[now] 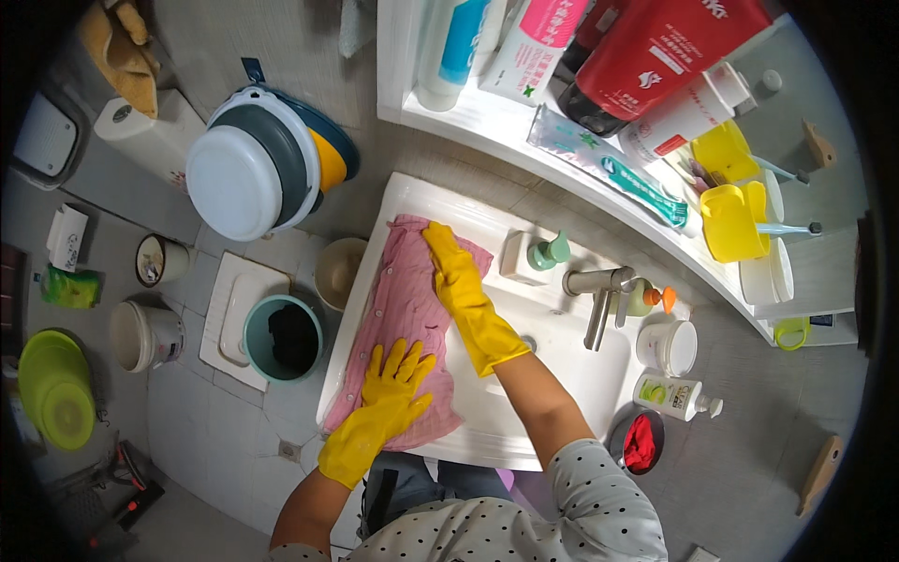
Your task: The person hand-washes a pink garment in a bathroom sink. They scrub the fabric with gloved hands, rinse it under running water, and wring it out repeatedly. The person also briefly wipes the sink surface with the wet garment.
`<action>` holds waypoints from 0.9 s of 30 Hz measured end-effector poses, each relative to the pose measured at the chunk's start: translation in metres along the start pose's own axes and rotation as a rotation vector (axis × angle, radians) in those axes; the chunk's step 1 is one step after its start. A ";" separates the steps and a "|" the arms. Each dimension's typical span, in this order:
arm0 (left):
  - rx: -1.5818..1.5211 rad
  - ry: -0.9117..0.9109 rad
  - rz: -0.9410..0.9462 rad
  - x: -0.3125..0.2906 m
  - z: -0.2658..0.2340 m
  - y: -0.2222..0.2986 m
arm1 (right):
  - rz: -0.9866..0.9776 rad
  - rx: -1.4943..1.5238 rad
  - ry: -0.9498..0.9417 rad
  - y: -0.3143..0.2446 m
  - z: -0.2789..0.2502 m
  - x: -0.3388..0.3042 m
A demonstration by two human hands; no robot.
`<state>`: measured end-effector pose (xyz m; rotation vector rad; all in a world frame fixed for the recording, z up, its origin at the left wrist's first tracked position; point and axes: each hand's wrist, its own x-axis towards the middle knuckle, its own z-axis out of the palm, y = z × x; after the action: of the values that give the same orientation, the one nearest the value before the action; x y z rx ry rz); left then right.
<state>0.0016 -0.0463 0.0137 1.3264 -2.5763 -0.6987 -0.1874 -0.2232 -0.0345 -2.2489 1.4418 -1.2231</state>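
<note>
A wet pink buttoned shirt (398, 309) lies spread along the left side of the white sink (562, 379), partly over its rim. My left hand (379, 407), in a yellow rubber glove, rests on its near part with the fingers spread flat. My right hand (459, 290), gloved too, is at the shirt's far end; its fingers look closed on the fabric, with their tips partly hidden. To its right are a soap dispenser with a green pump (548, 253) and a metal faucet (599, 300).
A teal bucket (255, 348) with dark cloth stands left of the sink. Stacked basins (234, 178) hang on the wall. A white shelf (506, 117) with tubes and yellow cups (730, 225) overhangs the far side. Bottles and a bowl with red cloth (640, 444) line the right.
</note>
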 end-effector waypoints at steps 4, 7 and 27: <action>-0.024 0.007 -0.003 -0.010 -0.016 -0.003 | 0.702 0.805 -0.064 -0.037 -0.001 0.009; -0.082 0.031 0.048 -0.003 -0.011 -0.006 | 1.061 1.574 -0.031 -0.006 -0.013 -0.029; 0.674 0.574 0.742 0.016 -0.054 0.013 | 0.913 -0.456 0.843 -0.324 -0.752 -0.120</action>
<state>0.0013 -0.0705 0.0659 0.4333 -2.5428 0.6214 -0.5448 0.2268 0.5612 -0.8489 2.7992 -1.6024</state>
